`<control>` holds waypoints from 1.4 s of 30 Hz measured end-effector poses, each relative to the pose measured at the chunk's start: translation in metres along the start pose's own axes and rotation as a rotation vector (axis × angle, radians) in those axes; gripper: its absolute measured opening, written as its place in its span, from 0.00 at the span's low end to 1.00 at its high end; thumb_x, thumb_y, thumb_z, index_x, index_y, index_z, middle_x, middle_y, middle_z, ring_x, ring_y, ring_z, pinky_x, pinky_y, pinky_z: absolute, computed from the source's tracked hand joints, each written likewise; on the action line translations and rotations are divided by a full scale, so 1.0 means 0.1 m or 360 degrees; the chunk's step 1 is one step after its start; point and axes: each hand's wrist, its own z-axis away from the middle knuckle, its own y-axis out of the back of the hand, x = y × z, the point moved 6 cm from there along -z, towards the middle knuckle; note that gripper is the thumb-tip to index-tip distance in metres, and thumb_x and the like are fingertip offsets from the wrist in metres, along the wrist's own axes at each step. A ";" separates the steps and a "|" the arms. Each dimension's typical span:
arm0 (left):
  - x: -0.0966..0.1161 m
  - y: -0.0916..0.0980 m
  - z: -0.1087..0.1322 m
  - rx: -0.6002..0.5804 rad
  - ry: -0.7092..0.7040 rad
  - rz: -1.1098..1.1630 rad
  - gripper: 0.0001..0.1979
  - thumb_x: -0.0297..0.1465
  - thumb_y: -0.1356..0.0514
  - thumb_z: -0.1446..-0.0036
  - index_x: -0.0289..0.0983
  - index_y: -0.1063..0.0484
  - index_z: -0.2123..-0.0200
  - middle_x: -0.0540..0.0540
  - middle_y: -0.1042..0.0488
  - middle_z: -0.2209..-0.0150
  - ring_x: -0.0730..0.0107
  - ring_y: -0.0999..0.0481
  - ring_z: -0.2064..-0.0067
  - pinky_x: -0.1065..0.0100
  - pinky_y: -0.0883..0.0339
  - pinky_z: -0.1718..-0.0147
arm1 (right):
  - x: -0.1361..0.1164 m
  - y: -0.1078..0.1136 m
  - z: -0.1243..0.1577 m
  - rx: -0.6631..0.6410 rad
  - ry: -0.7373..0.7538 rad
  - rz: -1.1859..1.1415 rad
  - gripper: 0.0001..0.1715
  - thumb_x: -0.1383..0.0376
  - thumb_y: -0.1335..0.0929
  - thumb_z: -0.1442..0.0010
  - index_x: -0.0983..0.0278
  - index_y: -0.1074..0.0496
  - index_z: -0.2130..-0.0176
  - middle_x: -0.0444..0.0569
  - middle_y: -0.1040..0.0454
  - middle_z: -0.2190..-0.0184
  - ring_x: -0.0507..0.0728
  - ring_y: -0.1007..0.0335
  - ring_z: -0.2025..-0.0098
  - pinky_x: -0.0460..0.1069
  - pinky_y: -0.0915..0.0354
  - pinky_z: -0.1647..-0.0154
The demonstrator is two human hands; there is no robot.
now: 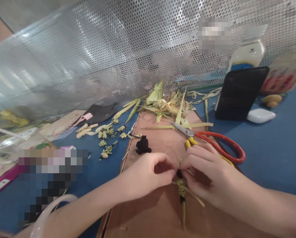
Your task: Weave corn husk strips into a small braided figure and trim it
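Observation:
A small braided husk piece [181,188] with dark thread bands hangs down over the brown board [148,211]. My left hand [148,172] pinches near its upper end, at a dark wrapped spot. My right hand [204,168] closes on the same upper end from the other side, thumb and forefinger together. A tuft of black thread [143,145] lies on the board beyond my left hand. Red-handled scissors [219,145] lie just beyond my right hand, with a yellow-handled tool [192,142] partly hidden under it.
Loose corn husks [167,105] pile at the board's far end. Small knotted husk pieces [108,132] lie on the blue table to the left. At the right stand a black phone [240,94] and a bottle [248,54], beside a white case [261,115]. A perforated metal screen [100,49] rises behind.

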 end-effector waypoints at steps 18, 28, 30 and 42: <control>0.02 0.00 0.00 -0.0047 0.0043 -0.0020 0.06 0.31 0.43 0.49 0.37 0.31 0.67 0.52 0.28 0.68 0.73 0.30 0.65 0.71 0.37 0.65 | 0.03 -0.01 0.01 0.0002 -0.0124 -0.0037 0.09 0.76 0.38 0.53 0.64 0.40 0.77 0.41 0.40 0.78 0.50 0.46 0.74 0.48 0.47 0.65; 0.04 -0.01 0.02 -0.0013 0.0025 -0.0124 0.07 0.33 0.42 0.51 0.38 0.31 0.67 0.53 0.28 0.68 0.72 0.30 0.65 0.71 0.38 0.66 | 0.04 -0.02 0.02 0.0041 -0.0145 -0.0081 0.08 0.76 0.38 0.53 0.64 0.39 0.77 0.41 0.40 0.79 0.50 0.48 0.75 0.48 0.47 0.67; 0.04 -0.01 0.01 0.0001 0.0018 -0.0132 0.07 0.34 0.42 0.51 0.38 0.32 0.67 0.53 0.28 0.68 0.72 0.31 0.65 0.71 0.39 0.66 | 0.04 -0.02 0.02 0.0049 -0.0154 -0.0078 0.08 0.76 0.38 0.53 0.64 0.39 0.77 0.41 0.40 0.79 0.50 0.48 0.75 0.48 0.47 0.67; 0.08 -0.01 0.00 0.0092 -0.0039 -0.0194 0.05 0.31 0.43 0.51 0.37 0.33 0.69 0.52 0.29 0.69 0.73 0.32 0.67 0.72 0.39 0.68 | 0.02 0.00 0.00 0.0023 -0.0174 -0.0050 0.09 0.76 0.38 0.53 0.63 0.39 0.76 0.41 0.39 0.79 0.50 0.45 0.75 0.48 0.45 0.66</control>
